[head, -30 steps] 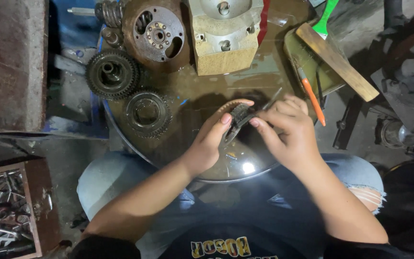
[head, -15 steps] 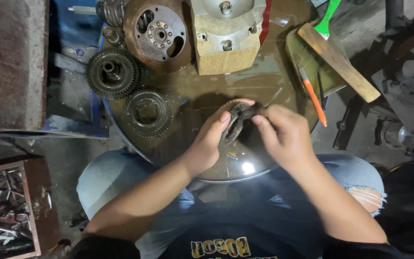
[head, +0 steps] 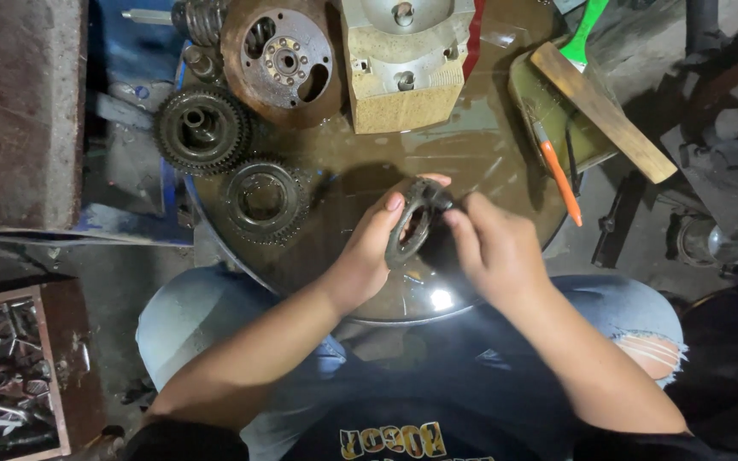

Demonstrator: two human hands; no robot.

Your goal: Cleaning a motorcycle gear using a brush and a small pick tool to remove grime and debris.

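While your left hand (head: 369,256) and right hand (head: 493,248) pinch the toothed ring (head: 407,224) over the oily round tray (head: 471,162), two gears (head: 202,130) lie untouched far left.

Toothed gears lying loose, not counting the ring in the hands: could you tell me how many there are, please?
2: one gear beside the rusty disc, one gear just left of the left hand. Others may be hidden.

Dim, grimy concrete floor (head: 113,282); wooden box of tools (head: 6,376) at left.
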